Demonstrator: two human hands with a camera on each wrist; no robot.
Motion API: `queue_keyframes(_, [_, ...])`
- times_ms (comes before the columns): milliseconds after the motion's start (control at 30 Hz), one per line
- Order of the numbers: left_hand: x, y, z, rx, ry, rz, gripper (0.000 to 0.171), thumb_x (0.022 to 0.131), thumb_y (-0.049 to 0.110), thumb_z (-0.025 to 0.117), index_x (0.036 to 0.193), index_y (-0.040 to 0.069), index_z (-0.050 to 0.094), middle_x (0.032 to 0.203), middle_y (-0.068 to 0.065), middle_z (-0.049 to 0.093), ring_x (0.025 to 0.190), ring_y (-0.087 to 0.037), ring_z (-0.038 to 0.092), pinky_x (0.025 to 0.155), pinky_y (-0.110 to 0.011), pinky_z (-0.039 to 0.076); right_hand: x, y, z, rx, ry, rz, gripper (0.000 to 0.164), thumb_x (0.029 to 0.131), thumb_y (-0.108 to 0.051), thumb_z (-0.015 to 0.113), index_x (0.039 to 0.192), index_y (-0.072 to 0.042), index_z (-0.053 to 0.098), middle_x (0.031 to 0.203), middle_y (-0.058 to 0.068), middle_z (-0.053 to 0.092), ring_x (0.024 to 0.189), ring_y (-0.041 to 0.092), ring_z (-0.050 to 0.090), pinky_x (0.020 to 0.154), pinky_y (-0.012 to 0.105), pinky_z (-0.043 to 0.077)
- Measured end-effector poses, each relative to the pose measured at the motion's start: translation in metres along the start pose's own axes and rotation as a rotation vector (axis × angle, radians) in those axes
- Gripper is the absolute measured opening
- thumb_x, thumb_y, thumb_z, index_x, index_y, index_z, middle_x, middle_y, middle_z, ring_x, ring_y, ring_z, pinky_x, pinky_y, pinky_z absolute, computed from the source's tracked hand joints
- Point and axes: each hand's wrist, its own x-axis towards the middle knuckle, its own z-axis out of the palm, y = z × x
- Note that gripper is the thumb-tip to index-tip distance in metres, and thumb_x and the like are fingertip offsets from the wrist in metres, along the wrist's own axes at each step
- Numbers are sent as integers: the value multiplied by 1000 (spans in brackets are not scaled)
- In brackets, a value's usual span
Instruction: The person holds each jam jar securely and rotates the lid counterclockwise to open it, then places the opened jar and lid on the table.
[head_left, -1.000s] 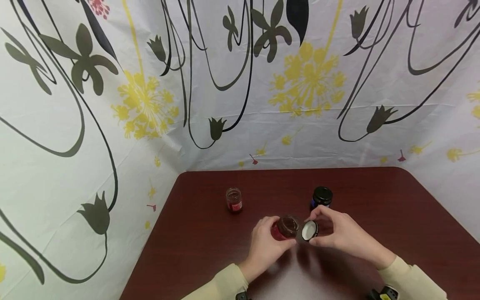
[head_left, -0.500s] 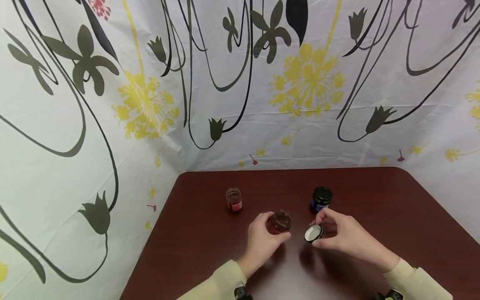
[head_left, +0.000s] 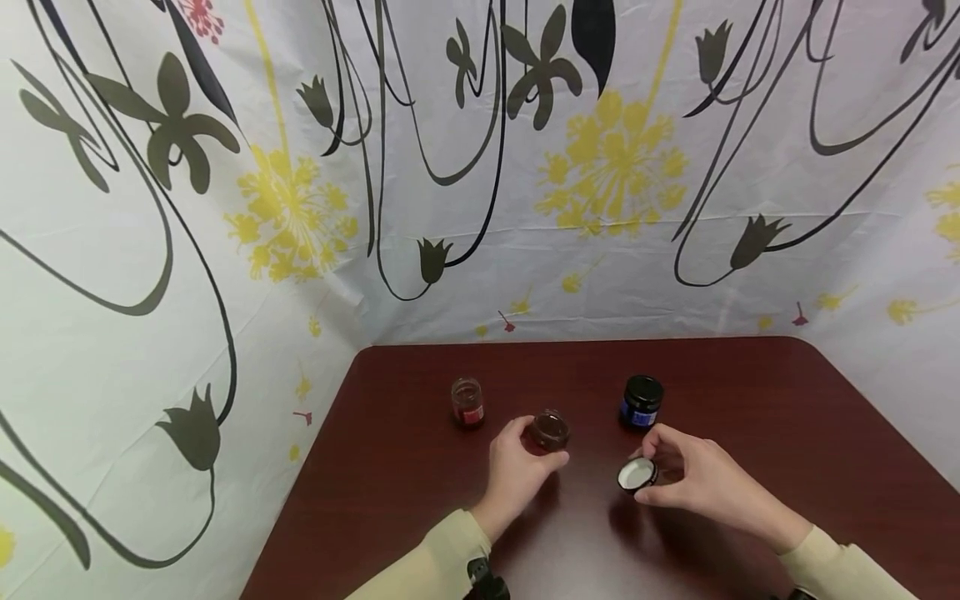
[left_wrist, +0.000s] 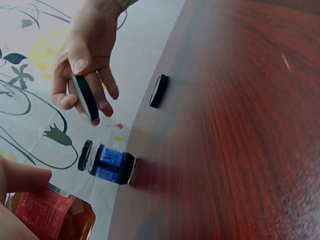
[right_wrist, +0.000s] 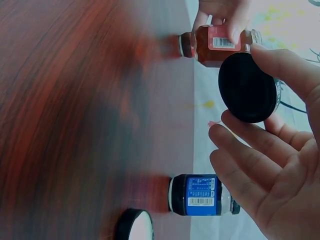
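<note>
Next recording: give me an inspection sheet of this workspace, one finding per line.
Surface: dark red-brown table, glossy.
Held jar: lidless, dark inside, red label.
Held lid: black outside, white inside.
Small jar: upright on the table, red label, looks open.
Blue jar: upright on the table, black lid on.
Loose lid: on the table, pale inside up; seen only from the wrist views.
Other clutter: nothing seen.
Left grip: bare hand round the held jar.
Right grip: bare hand pinching the held lid by its rim.
Cables: nothing seen.
Surroundings: white drape with floral print behind and at the left.
</note>
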Motion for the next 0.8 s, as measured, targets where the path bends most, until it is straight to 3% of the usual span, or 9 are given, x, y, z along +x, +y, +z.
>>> queue_keyframes(367, [8, -11, 0, 11, 16, -73, 59, 67, 23, 94, 119, 11, 68, 111, 3, 69, 107, -18, 63, 93, -41, 49, -5, 7, 0, -46, 35, 8, 51, 72, -45, 89, 100, -23, 53, 93, -10, 67, 90, 7, 67, 72, 28, 53])
queue_keyframes(567, [13, -13, 3, 30, 36, -70, 59, 68, 24, 93, 120, 10, 68, 112, 1, 69, 108, -21, 63, 95, -44, 48, -10, 12, -2, -67, 50, -4, 52, 72, -47, 89, 99, -23, 52, 90, -12, 68, 80, 12, 66, 64, 25, 46])
queue_keyframes(800, [20, -22, 7, 41, 63, -67, 63, 68, 24, 93, 123, 6, 67, 116, -5, 69, 111, -24, 63, 96, -43, 48, -16, 22, -2, -83, 67, -48, 48, 74, -42, 89, 96, -23, 51, 92, -13, 69, 75, 7, 64, 60, 24, 44])
